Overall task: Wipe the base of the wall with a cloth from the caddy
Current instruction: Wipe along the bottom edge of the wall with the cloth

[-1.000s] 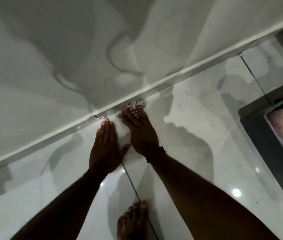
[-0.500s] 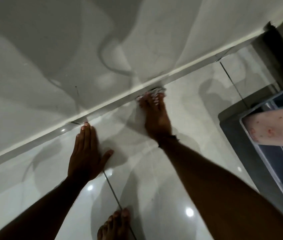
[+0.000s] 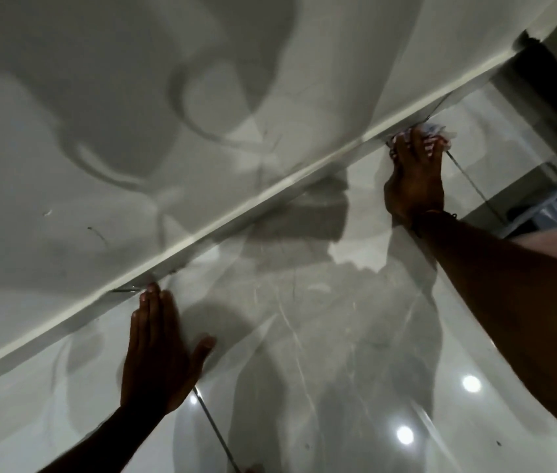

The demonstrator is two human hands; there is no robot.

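A pale wall fills the upper left, and its base [image 3: 222, 220] runs as a light strip diagonally from lower left to upper right. My right hand [image 3: 415, 175] presses a small crumpled patterned cloth [image 3: 435, 129] against that strip at the upper right; most of the cloth is hidden under the fingers. My left hand [image 3: 157, 349] lies flat on the glossy floor tile, fingers together, fingertips almost touching the wall's base. It holds nothing.
A grey caddy [image 3: 556, 208] shows at the right edge, partly cut off. A dark door frame or gap [image 3: 549, 80] stands at the upper right where the wall ends. Glossy marble floor tiles [image 3: 321, 336] with grout lines and light reflections spread below.
My right hand has slid the cloth to the right along the wall's base, away from my left hand. The left hand stays planted on the floor. The view has shifted.
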